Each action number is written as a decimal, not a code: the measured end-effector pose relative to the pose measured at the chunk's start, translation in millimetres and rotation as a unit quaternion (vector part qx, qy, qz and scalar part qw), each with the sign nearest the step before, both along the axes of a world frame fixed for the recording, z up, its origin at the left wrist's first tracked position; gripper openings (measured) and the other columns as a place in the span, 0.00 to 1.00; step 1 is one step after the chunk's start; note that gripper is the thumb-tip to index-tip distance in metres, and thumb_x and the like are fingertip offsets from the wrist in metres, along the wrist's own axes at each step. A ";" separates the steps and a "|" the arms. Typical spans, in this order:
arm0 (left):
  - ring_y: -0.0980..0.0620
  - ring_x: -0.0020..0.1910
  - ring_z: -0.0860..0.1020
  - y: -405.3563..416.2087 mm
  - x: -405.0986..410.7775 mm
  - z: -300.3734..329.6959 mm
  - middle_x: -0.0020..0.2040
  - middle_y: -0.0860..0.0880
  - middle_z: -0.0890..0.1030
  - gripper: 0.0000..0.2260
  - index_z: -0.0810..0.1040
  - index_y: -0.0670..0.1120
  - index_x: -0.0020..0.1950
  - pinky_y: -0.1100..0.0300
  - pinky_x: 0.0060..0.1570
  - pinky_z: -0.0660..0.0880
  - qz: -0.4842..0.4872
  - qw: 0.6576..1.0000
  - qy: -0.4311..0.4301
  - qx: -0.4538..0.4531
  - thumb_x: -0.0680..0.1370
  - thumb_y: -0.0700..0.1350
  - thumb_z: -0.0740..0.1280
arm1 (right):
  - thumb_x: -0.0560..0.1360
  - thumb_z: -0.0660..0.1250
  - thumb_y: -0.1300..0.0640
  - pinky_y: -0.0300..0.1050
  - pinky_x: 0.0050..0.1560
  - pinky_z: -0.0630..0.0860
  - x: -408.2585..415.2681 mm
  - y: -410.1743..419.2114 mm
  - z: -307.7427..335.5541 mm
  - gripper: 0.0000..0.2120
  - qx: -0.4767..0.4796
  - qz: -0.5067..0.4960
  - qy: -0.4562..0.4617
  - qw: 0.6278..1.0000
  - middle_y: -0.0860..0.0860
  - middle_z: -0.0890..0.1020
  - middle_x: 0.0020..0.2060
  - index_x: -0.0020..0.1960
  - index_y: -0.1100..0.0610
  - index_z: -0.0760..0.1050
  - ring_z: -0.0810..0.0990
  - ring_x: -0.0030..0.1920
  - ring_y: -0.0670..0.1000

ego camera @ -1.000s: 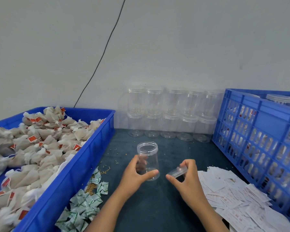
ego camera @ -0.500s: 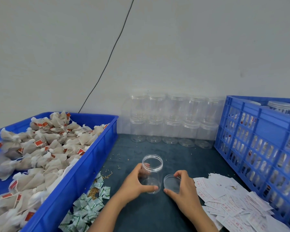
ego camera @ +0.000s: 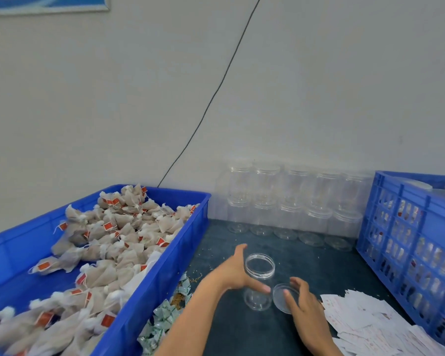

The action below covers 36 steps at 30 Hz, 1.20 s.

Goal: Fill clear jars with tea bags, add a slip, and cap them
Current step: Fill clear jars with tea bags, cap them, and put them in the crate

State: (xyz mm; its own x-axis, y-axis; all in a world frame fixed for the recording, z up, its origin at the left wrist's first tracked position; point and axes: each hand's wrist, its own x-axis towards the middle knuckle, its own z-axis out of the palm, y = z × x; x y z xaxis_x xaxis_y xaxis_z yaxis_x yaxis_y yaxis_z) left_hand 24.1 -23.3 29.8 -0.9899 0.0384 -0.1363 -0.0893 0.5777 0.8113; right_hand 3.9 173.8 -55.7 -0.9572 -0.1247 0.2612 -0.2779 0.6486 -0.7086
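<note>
An empty clear jar [ego camera: 259, 283] stands upright and uncapped on the dark table mat [ego camera: 332, 268]. My left hand [ego camera: 235, 272] is spread around its left side, fingers straight behind it and thumb across its front. Just right of the jar, the clear lid [ego camera: 280, 295] lies flat on the mat. My right hand [ego camera: 305, 305] rests its relaxed fingers on the lid's right edge. Tea bags [ego camera: 118, 242] with red tags fill the blue bin [ego camera: 165, 276] on the left. White slips [ego camera: 365, 325] lie in a loose pile at the right.
Two tiers of empty clear jars [ego camera: 293, 201] stand against the back wall. A blue slatted crate [ego camera: 409, 240] holding capped jars blocks the right side. Small green-and-white sachets [ego camera: 165, 317] and spilled crumbs lie beside the bin. A black cable runs up the wall.
My right hand has brought the lid down from the air and laid it flat beside the jar. My left hand's grip on the jar has loosened into straight fingers. The view has tilted upward.
</note>
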 end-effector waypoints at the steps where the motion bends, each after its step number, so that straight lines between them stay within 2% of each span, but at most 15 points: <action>1: 0.48 0.69 0.68 -1.9 -1.8 13.2 0.73 0.45 0.67 0.50 0.52 0.51 0.78 0.58 0.64 0.66 0.013 1.000 0.003 0.011 0.66 0.50 0.80 | 0.80 0.61 0.52 0.47 0.65 0.64 -0.3 -0.1 0.2 0.17 -0.003 -0.003 -0.005 1.000 0.51 0.75 0.64 0.68 0.52 0.65 0.72 0.64 0.54; 5: 0.51 0.58 0.73 -19.6 -10.0 62.4 0.67 0.45 0.74 0.36 0.66 0.46 0.72 0.60 0.55 0.69 0.064 0.996 0.033 0.047 0.68 0.44 0.79 | 0.80 0.62 0.53 0.48 0.65 0.65 -1.4 -0.5 -0.2 0.17 -0.010 -0.006 -0.021 1.000 0.52 0.76 0.62 0.67 0.52 0.66 0.73 0.64 0.55; 7: 0.50 0.56 0.74 -33.7 -14.5 79.6 0.65 0.44 0.76 0.31 0.69 0.44 0.70 0.60 0.53 0.70 0.091 0.994 0.061 0.019 0.70 0.36 0.76 | 0.80 0.62 0.54 0.49 0.65 0.66 -1.5 -0.7 -0.6 0.16 -0.037 -0.005 -0.024 0.999 0.51 0.77 0.62 0.66 0.52 0.67 0.74 0.63 0.54; 10: 0.49 0.51 0.75 -70.0 -17.2 91.7 0.61 0.41 0.78 0.21 0.73 0.41 0.64 0.61 0.42 0.73 0.157 0.980 0.120 -0.026 0.73 0.29 0.67 | 0.80 0.62 0.56 0.51 0.66 0.67 -2.4 -0.3 -1.6 0.13 -0.097 0.004 -0.034 0.995 0.51 0.77 0.62 0.64 0.50 0.67 0.75 0.61 0.53; 11: 0.48 0.51 0.77 -85.7 -15.9 91.9 0.60 0.42 0.79 0.18 0.75 0.41 0.62 0.59 0.42 0.75 0.184 0.972 0.138 -0.043 0.73 0.29 0.65 | 0.80 0.62 0.57 0.51 0.66 0.67 -2.8 0.0 -1.9 0.13 -0.114 0.009 -0.037 0.993 0.52 0.77 0.62 0.63 0.50 0.68 0.75 0.61 0.53; 14: 0.46 0.55 0.79 -136.7 -5.9 81.6 0.57 0.44 0.80 0.16 0.77 0.42 0.59 0.52 0.54 0.78 0.232 0.957 0.137 -0.105 0.73 0.29 0.66 | 0.80 0.61 0.62 0.48 0.65 0.67 -2.7 0.1 0.1 0.11 -0.173 0.014 -0.031 0.984 0.54 0.78 0.60 0.61 0.54 0.70 0.75 0.62 0.54; 17: 0.49 0.54 0.78 -182.3 10.5 59.6 0.57 0.46 0.80 0.14 0.76 0.47 0.54 0.52 0.57 0.77 0.270 0.950 0.084 -0.135 0.72 0.32 0.70 | 0.79 0.60 0.69 0.29 0.56 0.70 2.3 -1.5 15.5 0.12 -0.227 0.010 0.012 0.974 0.58 0.78 0.57 0.58 0.58 0.73 0.76 0.59 0.53; 19: 0.48 0.55 0.78 -206.8 20.0 43.1 0.58 0.45 0.79 0.14 0.76 0.48 0.51 0.52 0.58 0.76 0.293 0.947 0.049 -0.123 0.72 0.33 0.71 | 0.78 0.58 0.71 0.22 0.51 0.68 4.7 -5.7 35.6 0.13 -0.255 0.003 0.051 0.966 0.57 0.80 0.55 0.56 0.58 0.74 0.78 0.54 0.45; 21: 0.47 0.56 0.77 -224.4 26.5 27.9 0.59 0.44 0.79 0.14 0.76 0.48 0.52 0.53 0.58 0.76 0.304 0.946 0.019 -0.110 0.72 0.33 0.71 | 0.78 0.58 0.71 0.25 0.52 0.70 7.0 -16.6 60.5 0.14 -0.277 0.018 0.078 0.958 0.54 0.81 0.52 0.54 0.55 0.75 0.78 0.52 0.38; 24: 0.47 0.55 0.77 -238.5 27.2 11.6 0.60 0.44 0.79 0.14 0.77 0.48 0.54 0.53 0.56 0.77 0.303 0.946 0.000 -0.118 0.73 0.34 0.72 | 0.78 0.58 0.71 0.28 0.52 0.71 10.8 -43.9 95.6 0.15 -0.284 0.060 0.101 0.952 0.48 0.82 0.49 0.52 0.52 0.76 0.79 0.53 0.44; 27: 0.48 0.55 0.78 -245.2 20.1 7.5 0.60 0.45 0.78 0.16 0.76 0.49 0.57 0.52 0.55 0.78 0.288 0.947 -0.006 -0.141 0.73 0.36 0.72 | 0.78 0.59 0.69 0.32 0.51 0.71 14.3 -75.5 119.9 0.15 -0.278 0.098 0.109 0.949 0.46 0.82 0.48 0.52 0.50 0.76 0.79 0.51 0.43; 31: 0.50 0.56 0.78 -250.7 16.7 8.3 0.62 0.47 0.77 0.18 0.74 0.49 0.62 0.55 0.55 0.78 0.269 0.940 0.008 -0.208 0.74 0.43 0.73 | 0.78 0.59 0.70 0.28 0.49 0.70 17.0 -113.6 132.1 0.15 -0.273 0.130 0.091 0.949 0.47 0.82 0.47 0.51 0.51 0.75 0.78 0.50 0.43; 34: 0.47 0.63 0.74 -249.6 23.6 -5.2 0.67 0.45 0.74 0.28 0.68 0.48 0.69 0.54 0.61 0.74 0.246 0.933 -0.011 -0.263 0.73 0.56 0.72 | 0.78 0.58 0.70 0.34 0.51 0.71 21.4 -138.9 131.3 0.15 -0.270 0.145 0.078 0.949 0.48 0.81 0.48 0.51 0.52 0.75 0.78 0.52 0.45; 36: 0.42 0.70 0.66 -245.0 27.1 -15.2 0.72 0.43 0.66 0.34 0.63 0.49 0.74 0.49 0.66 0.68 0.211 0.933 -0.066 -0.285 0.73 0.62 0.69 | 0.78 0.58 0.70 0.34 0.51 0.72 24.8 -156.6 130.6 0.16 -0.256 0.157 0.072 0.951 0.46 0.81 0.48 0.50 0.51 0.75 0.78 0.52 0.43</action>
State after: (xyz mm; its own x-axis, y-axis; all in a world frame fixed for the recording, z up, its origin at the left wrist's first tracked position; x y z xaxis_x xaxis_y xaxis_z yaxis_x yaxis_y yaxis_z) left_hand 51.2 -268.3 14.6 -0.8738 -0.4667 -0.1367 -0.4834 0.8032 0.3482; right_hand 28.7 17.2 74.9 -0.8440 -0.2194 0.4894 -0.5180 0.0974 -0.8498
